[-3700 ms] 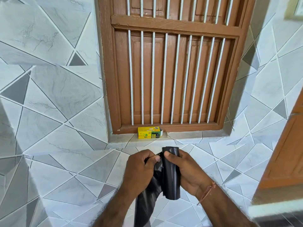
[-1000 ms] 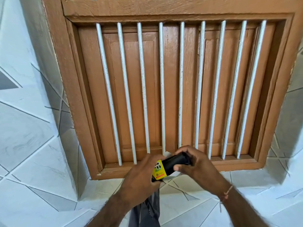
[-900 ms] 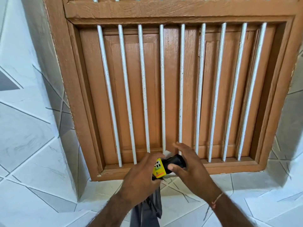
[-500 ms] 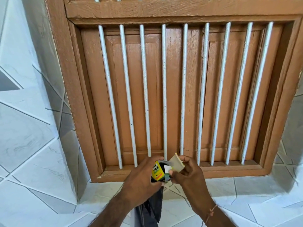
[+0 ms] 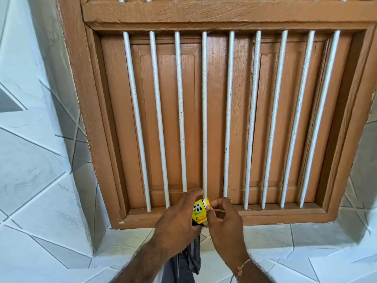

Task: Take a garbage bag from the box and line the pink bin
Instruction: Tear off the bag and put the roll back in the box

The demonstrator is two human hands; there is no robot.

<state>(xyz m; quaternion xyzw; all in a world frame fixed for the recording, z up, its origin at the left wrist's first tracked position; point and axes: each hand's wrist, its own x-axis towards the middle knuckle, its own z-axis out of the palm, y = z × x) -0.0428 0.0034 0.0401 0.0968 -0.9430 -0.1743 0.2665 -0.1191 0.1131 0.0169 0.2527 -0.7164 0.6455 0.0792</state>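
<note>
A small yellow garbage-bag box (image 5: 199, 213) is held upright between my hands, just in front of the window sill. My left hand (image 5: 177, 225) grips the box's side and also pinches a loose black garbage bag (image 5: 190, 260), which hangs down below it. My right hand (image 5: 223, 223) pinches the box's end flap (image 5: 206, 202) between thumb and finger and holds it against the top. The roll is out of sight inside the box. The pink bin is not in view.
A brown wooden window frame (image 5: 204, 219) with closed shutters and white vertical bars (image 5: 204, 119) fills the view straight ahead. A tiled ledge (image 5: 285, 235) runs under it. Grey-white tiled walls (image 5: 30, 160) stand on both sides.
The black roll went into the yellow box about a second ago. Since then my right hand folded the raised flap down onto the box end. The loose bag stays hanging from my left hand.
</note>
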